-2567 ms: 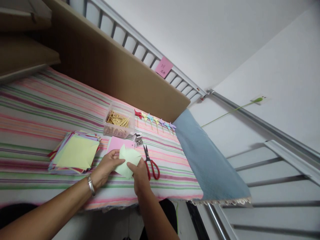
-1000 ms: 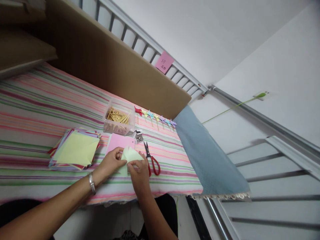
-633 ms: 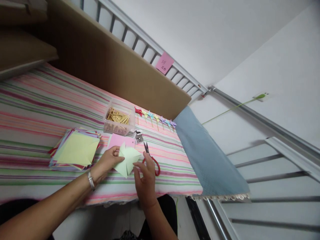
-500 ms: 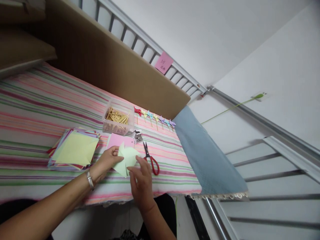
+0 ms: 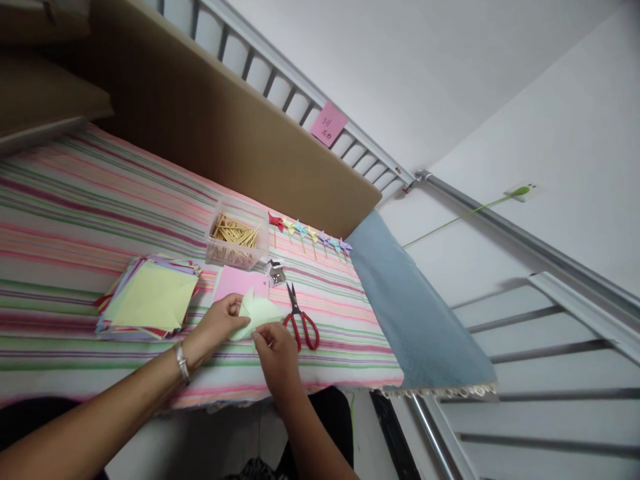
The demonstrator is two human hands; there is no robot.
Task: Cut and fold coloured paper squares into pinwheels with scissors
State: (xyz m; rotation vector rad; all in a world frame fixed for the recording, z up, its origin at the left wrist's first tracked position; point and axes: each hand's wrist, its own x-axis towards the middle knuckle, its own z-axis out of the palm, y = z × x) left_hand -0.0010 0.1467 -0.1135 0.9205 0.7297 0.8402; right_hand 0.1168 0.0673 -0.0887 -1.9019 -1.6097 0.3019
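Note:
Between my hands is a pale green paper pinwheel (image 5: 261, 309), partly folded, held just above the striped cloth. My left hand (image 5: 226, 319) pinches its left side between thumb and fingers; a silver bracelet circles that wrist. With closed fingertips my right hand (image 5: 274, 347) grips the paper's lower edge. Behind the paper lies a pink sheet (image 5: 240, 281) with a small hole near its corner. Red-handled scissors (image 5: 296, 312) rest just right of my right hand, blades pointing away. A small clear bag of dark bits (image 5: 276, 273) sits beyond them.
A stack of coloured paper squares (image 5: 153, 293) lies to the left. Behind it stands a clear plastic box (image 5: 237, 237) of wooden sticks. Several small finished pinwheels (image 5: 313, 235) line up along the tall cardboard panel (image 5: 250, 140). Blue fabric (image 5: 415, 307) covers the right end.
My right hand has moved slightly left, and its fingers have closed on the paper's lower edge. The pinwheel's lower point is now folded inward. My left hand keeps its pinch.

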